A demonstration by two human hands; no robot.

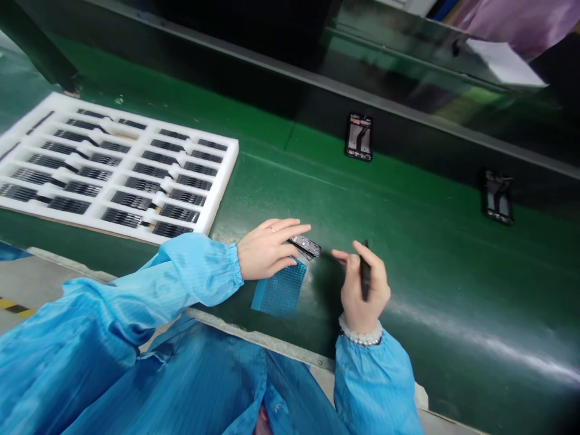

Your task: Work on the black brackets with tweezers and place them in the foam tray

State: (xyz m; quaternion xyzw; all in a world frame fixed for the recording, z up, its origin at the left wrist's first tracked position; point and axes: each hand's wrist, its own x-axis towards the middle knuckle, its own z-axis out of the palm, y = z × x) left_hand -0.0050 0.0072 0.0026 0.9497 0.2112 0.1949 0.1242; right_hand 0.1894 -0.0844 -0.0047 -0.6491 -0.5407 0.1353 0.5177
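My left hand (268,248) lies over a partly assembled phone (306,245), fingers along its far side and thumb at its near side. The phone's right end shows bare circuitry; the rest is hidden under the hand. Just below it a blue perforated sheet (281,290) lies on the green work surface. To the right, my right hand (365,284) is raised apart from the phone. It is closed around a slim black stick-like tool (365,275), whose exact kind I cannot make out, with the index finger bent over it.
A white foam tray (222,187) with rows of dark flat strips stands at the left. Two open phone frames (359,136) lie farther back, one (497,197) at the far right. A dark ledge (290,72) runs behind the green bench (435,266).
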